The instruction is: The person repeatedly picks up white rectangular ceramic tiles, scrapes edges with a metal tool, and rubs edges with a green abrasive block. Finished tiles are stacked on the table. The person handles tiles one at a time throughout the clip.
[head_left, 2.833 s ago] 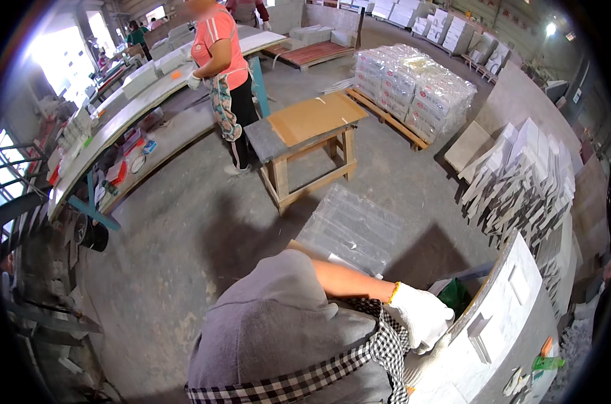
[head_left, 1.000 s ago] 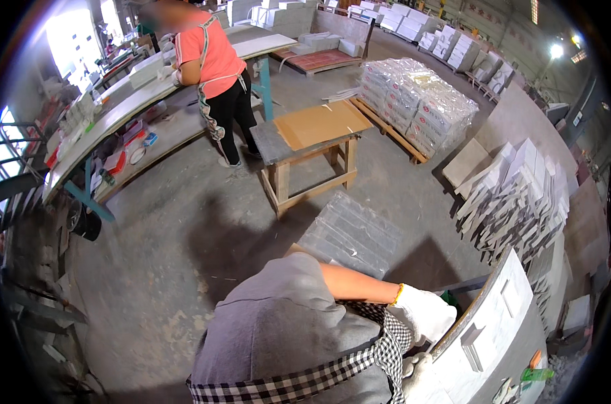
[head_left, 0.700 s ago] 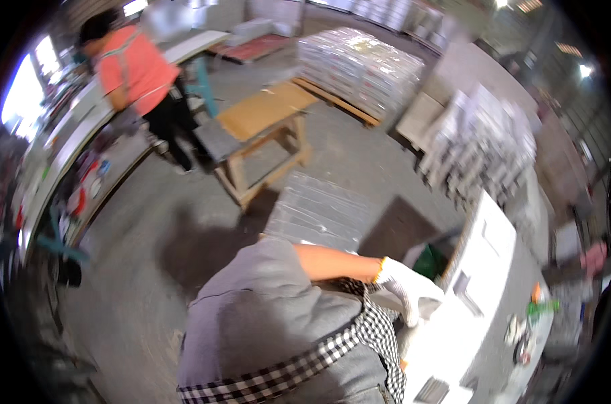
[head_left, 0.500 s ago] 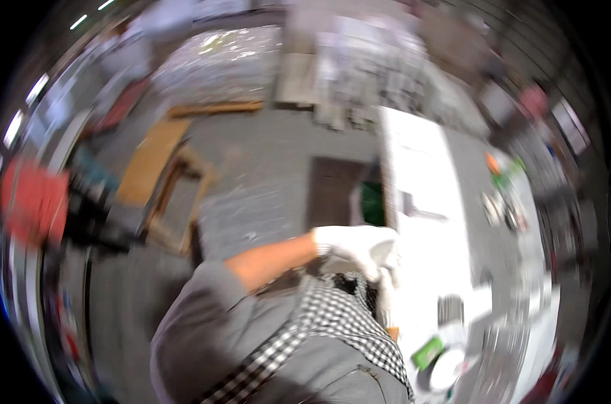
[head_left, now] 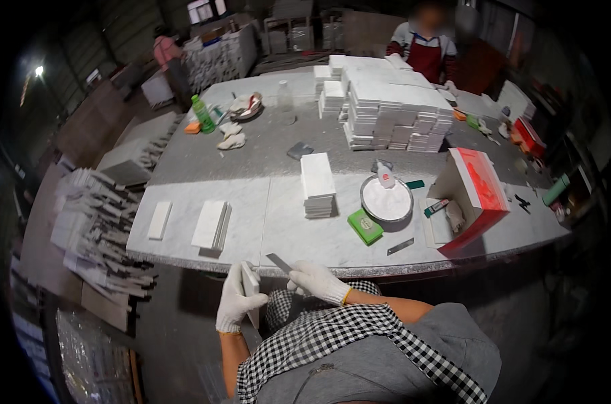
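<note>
My left hand (head_left: 234, 304), in a white knit glove, is closed around a white stone tile (head_left: 250, 281) held on edge, just off the table's near edge. My gloved right hand (head_left: 315, 280) grips a thin flat metal blade (head_left: 278, 262), its free end pointing up and left toward the tile. The blade and tile are apart. On the table beyond my hands lie a single white tile (head_left: 160, 220), a short row of tiles leaning together (head_left: 210, 225) and a small tile stack (head_left: 317, 182).
A metal bowl of white powder or paste (head_left: 391, 214) holds a small bottle (head_left: 385, 176). Nearby are a green box (head_left: 365, 227), a metal strip (head_left: 400, 246) and an open red-and-white carton (head_left: 480, 192). A large tile pile (head_left: 400, 101) stands farther back. A co-worker (head_left: 426, 50) is behind it.
My view has swung from the blurred floor and table side to face the tabletop. My hands, earlier close together, are now apart, with the tile and blade showing.
</note>
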`<state>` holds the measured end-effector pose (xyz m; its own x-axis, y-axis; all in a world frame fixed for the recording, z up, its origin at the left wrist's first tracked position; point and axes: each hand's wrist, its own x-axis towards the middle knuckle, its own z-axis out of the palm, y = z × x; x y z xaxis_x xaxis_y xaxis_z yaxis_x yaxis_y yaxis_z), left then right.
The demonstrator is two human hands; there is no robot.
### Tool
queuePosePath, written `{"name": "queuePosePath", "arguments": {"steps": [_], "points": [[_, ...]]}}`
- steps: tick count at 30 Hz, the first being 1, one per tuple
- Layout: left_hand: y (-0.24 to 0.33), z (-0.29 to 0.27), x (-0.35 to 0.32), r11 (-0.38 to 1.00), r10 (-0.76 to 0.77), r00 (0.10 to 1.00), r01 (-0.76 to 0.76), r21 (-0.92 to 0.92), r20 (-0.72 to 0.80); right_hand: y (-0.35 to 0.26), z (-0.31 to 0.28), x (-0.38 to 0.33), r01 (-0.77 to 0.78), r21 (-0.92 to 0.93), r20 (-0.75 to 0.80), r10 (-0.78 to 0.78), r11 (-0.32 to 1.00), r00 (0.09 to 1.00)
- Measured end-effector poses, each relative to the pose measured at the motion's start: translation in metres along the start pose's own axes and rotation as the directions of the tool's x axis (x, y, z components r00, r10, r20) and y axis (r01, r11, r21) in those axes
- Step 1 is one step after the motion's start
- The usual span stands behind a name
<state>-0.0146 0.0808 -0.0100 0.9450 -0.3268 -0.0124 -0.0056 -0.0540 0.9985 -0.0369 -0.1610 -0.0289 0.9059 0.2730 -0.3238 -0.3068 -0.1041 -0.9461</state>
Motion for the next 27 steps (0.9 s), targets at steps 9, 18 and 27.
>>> {"name": "queuePosePath", "arguments": {"steps": [9,18,27], "points": [[0.006,0.047,0.034,0.933,0.101,0.969,-0.171,0.317,0.226,0.021,-0.034,0.020,0.229,0.007,-0.182,-0.224,0.973,0.957],[0.012,0.057,0.036,0.919,-0.019,0.933,-0.125,0.374,0.358,0.009,-0.031,0.009,0.191,0.021,-0.078,-0.189,0.981,0.979],[0.002,0.073,0.048,0.882,-0.032,0.923,-0.154,0.445,0.383,0.005,-0.044,-0.005,0.172,0.088,-0.129,-0.160,0.981,0.979]]}}
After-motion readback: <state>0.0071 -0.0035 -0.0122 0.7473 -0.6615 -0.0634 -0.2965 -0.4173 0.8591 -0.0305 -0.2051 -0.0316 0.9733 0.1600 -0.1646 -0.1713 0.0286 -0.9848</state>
